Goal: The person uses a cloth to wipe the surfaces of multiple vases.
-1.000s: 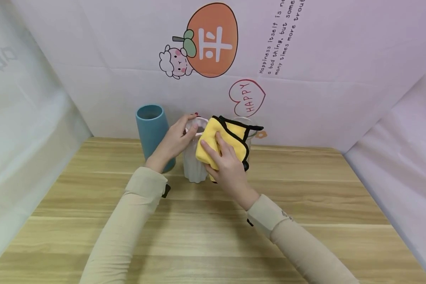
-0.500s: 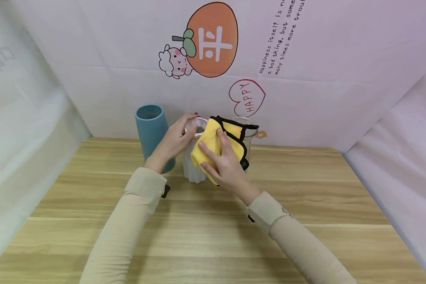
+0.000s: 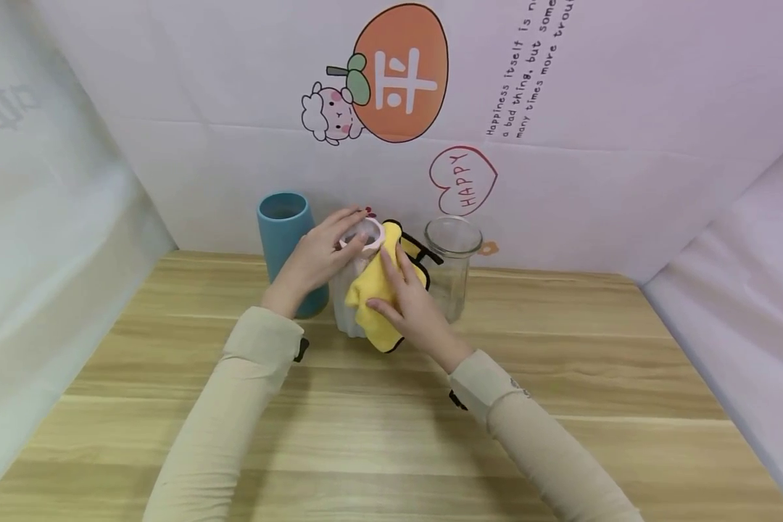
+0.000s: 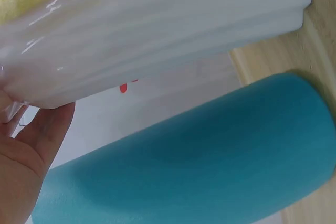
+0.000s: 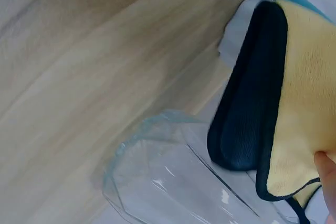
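Observation:
My left hand [image 3: 316, 254] grips the white fluted vase [image 3: 344, 304] at its pinkish rim, thumb over the near side of the mouth. In the left wrist view, the curled fingers of the left hand [image 4: 31, 150] hold the glossy vase [image 4: 168, 19] at its top end. Against the vase's right side, my right hand [image 3: 420, 312] holds a yellow cloth [image 3: 380, 330] with black edging, fingers spread over it. The cloth hangs down the vase's front and hides part of its wall. Up close in the right wrist view, a dark underside of the cloth [image 5: 304, 87] shows.
A blue cylindrical vase [image 3: 283, 232] stands just left of the white one, partly behind the left hand. To the right is a clear glass vase [image 3: 453, 279], close to the cloth's edge. Behind them rises a printed white backdrop [image 3: 561, 196]; wood-grain tabletop [image 3: 365, 449] lies in front.
The right hand has slid the cloth left and down along the white vase, uncovering the glass vase. The left hand stays at the rim. The whole view has shifted slightly.

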Available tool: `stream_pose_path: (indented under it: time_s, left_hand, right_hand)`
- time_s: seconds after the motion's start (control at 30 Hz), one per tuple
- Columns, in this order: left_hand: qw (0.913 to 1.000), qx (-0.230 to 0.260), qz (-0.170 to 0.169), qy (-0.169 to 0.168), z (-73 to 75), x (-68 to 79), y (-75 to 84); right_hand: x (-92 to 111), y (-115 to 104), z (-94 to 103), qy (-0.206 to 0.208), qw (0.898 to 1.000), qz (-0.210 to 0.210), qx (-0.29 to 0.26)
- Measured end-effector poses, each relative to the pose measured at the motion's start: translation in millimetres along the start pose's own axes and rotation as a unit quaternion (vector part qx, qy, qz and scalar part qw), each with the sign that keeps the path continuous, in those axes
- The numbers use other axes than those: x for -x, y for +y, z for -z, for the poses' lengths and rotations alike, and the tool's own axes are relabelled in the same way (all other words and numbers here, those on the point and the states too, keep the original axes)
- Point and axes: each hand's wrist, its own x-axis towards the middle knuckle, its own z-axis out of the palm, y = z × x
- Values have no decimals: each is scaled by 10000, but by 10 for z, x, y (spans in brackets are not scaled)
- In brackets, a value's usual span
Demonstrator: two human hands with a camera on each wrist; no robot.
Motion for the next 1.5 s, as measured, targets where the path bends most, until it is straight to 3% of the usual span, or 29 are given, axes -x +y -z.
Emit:
stream_pose_path:
  time_s: [0.17, 0.33, 0.6, 1.03, 1.5]
  left_hand:
    - [9995, -202, 36, -241, 34, 8, 59]
    - [9991, -401, 24, -152, 1, 1, 117]
    - [9985, -542, 108, -29, -64, 12, 187]
    - [9977, -405, 159, 516, -153, 28, 189]
    - [9973, -402, 78, 616, -169, 41, 183]
  right_hand:
    - [-19, 33, -17, -11, 9973, -456, -569]
    - [-33, 69, -13, 159, 9980, -275, -553]
    - [-17, 119, -38, -113, 9977, -227, -625]
    - [6, 123, -154, 254, 9974, 223, -635]
    - [129, 176, -236, 158, 9991, -118, -369]
